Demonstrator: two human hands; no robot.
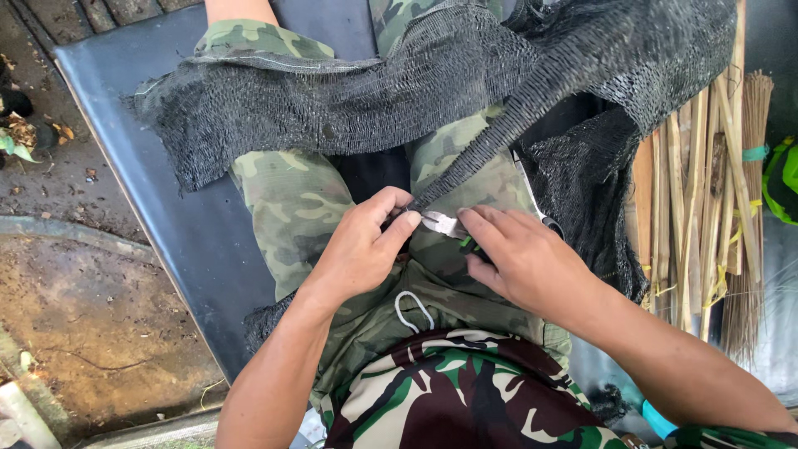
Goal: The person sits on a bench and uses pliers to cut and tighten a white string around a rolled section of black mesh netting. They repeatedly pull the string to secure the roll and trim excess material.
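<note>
Bench (166,191): dark padded seat running from the upper left corner down toward the lower middle, carrying the seated legs in camouflage trousers (291,208).
Netting (332,100): black mesh draped across both thighs near the bench's far end, then gathered into a tight twisted strip (499,133) slanting from the upper right down to the lap.
Strip axis: long line running upper right to lower left, its lower end meeting the fingers at mid-lap.
Left hand (357,249): closed in a narrow pinch, thumb and forefinger gripping the strip's lower end; nearer of the two hands to that end.
Cutters (449,226): small metal pliers with green-marked handles, nose pointing left at the pinched end, lying just right of the left fingertips and touching or nearly touching the mesh; cannot tell which.
Right hand (524,258): wrapped shut around the cutter handles, coming in from the right.
Relation: strip end between both hands, tool crossing the strip's axis.
Cane bundle (706,208): pale split stalks and a broom-like sheaf standing off the bench's right edge, apart from both hands.
</note>
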